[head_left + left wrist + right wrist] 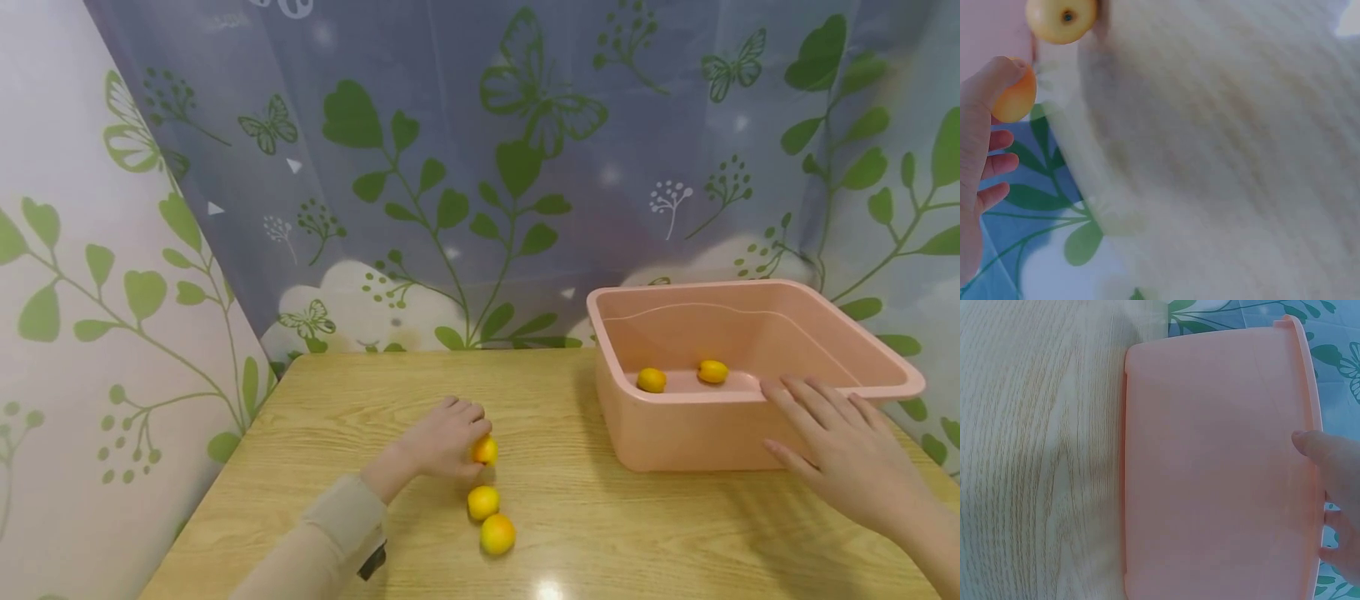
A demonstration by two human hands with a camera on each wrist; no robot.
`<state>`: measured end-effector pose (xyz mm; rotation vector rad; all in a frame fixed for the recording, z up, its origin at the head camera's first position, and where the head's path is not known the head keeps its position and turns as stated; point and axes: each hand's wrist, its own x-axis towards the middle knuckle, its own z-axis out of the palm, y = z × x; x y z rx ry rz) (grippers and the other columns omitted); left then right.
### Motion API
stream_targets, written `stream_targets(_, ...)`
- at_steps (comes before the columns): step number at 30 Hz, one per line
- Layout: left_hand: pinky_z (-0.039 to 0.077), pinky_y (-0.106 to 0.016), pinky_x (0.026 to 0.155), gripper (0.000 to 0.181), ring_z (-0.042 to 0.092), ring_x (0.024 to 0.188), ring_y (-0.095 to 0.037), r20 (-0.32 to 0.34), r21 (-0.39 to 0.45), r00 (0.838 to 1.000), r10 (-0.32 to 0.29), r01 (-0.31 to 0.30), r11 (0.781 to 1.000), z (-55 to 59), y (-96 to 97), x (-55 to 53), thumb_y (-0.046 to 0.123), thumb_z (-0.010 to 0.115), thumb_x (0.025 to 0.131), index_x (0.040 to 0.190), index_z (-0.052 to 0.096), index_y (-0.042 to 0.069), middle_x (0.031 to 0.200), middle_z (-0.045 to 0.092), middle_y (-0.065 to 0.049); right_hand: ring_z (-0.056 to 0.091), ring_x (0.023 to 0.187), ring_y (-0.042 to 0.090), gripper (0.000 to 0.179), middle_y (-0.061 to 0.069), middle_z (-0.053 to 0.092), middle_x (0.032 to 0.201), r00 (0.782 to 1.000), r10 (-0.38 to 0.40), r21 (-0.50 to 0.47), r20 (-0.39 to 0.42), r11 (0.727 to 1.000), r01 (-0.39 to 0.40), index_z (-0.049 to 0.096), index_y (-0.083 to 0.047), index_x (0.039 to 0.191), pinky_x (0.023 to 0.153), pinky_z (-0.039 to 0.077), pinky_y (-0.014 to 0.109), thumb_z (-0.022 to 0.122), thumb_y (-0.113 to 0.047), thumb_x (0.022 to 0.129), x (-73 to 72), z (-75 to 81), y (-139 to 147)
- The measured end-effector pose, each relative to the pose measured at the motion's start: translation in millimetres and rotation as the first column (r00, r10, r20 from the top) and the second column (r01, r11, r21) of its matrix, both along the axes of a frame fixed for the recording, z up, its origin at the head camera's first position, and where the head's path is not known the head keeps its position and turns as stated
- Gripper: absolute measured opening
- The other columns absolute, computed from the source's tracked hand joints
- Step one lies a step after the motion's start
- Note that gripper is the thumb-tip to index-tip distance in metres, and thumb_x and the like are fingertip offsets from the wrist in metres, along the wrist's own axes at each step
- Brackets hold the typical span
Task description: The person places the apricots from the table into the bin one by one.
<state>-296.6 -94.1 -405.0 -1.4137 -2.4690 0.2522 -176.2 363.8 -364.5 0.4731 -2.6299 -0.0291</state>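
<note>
My left hand (442, 437) pinches a small yellow-orange fruit (487, 451) between thumb and fingers, over the wooden table. Two similar fruits, a nearer one (498, 534) and a farther one (483, 503), lie close together just in front of this hand. In the left wrist view the thumb lies across the held fruit (1016, 94), the other fingers behind it. My right hand (855, 454) holds the near rim of a pink plastic basin (690, 433), thumb outside and fingers over the edge. Two more fruits, one on the left (652, 381) and one on the right (712, 372), lie inside the basin.
The basin stands at the right rear of the wooden table (555, 417). A patterned curtain (450, 167) with leaves and butterflies hangs directly behind the table's back edge, and similar patterned fabric (127, 275) rises along the left side.
</note>
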Motion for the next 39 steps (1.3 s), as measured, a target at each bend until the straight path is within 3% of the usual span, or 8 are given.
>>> stream_targets(6, 0.038, -0.033, 0.077, 0.037, 0.047, 0.078, -0.017, -0.093, 0.054, 0.995, -0.043, 0.048, 0.997, 14.6, 4.1, -5.4, 0.045, 0.067, 0.073, 0.091, 0.055, 0.015, 0.086, 0.047, 0.002, 0.021, 0.132, 0.043, 0.072, 0.027, 0.037, 0.136, 1.0, 0.006, 0.0, -0.004, 1.0, -0.006, 0.014, -0.015, 0.149, 0.107, -0.001, 0.054, 0.053, -0.038, 0.093, 0.1, -0.3, -0.1)
stream_targets(18, 0.042, -0.036, 0.082, 0.037, 0.05, 0.082, -0.019, -0.195, 0.078, 0.975, -0.106, 0.123, 0.989, 42.8, 19.7, -4.7, 0.045, 0.065, 0.074, 0.091, 0.055, 0.013, 0.089, 0.051, 0.0, 0.017, 0.135, 0.041, 0.072, 0.026, 0.036, 0.137, 1.0, 0.019, 0.002, -0.019, 1.0, -0.019, 0.014, -0.015, 0.149, 0.107, 0.001, 0.056, 0.053, -0.038, 0.093, -0.1, -0.1, 0.5)
stream_targets(25, 0.041, -0.034, 0.077, 0.035, 0.05, 0.082, -0.018, -0.183, 0.143, 0.977, -0.11, 0.137, 0.98, 61.3, 33.9, -5.1, 0.044, 0.065, 0.074, 0.09, 0.055, 0.013, 0.088, 0.051, 0.0, 0.024, 0.131, 0.043, 0.072, 0.026, 0.037, 0.136, 1.0, 0.011, 0.009, -0.021, 1.0, -0.011, 0.017, -0.013, 0.149, 0.106, 0.003, 0.057, 0.053, -0.039, 0.092, -0.4, 1.0, 0.3)
stream_targets(30, 0.041, -0.034, 0.081, 0.037, 0.05, 0.085, -0.019, -0.197, 0.159, 0.974, -0.113, 0.145, 0.976, 72.1, 45.9, -6.0, 0.046, 0.064, 0.075, 0.09, 0.057, 0.013, 0.09, 0.052, -0.001, 0.019, 0.134, 0.042, 0.072, 0.026, 0.036, 0.137, 1.0, 0.001, 0.018, -0.005, 1.0, -0.001, 0.016, -0.013, 0.149, 0.106, 0.001, 0.056, 0.053, -0.039, 0.093, -0.6, 0.9, 1.6)
stream_targets(39, 0.038, -0.032, 0.072, 0.035, 0.048, 0.076, -0.018, -0.212, 0.169, 0.972, -0.098, 0.136, 0.976, 95.1, 68.4, -9.8, 0.046, 0.063, 0.075, 0.088, 0.055, 0.014, 0.086, 0.049, 0.0, 0.024, 0.131, 0.043, 0.071, 0.027, 0.037, 0.135, 1.0, 0.001, 0.011, -0.008, 1.0, -0.001, 0.02, -0.011, 0.148, 0.106, 0.003, 0.057, 0.054, -0.038, 0.092, -0.8, 1.3, 1.3)
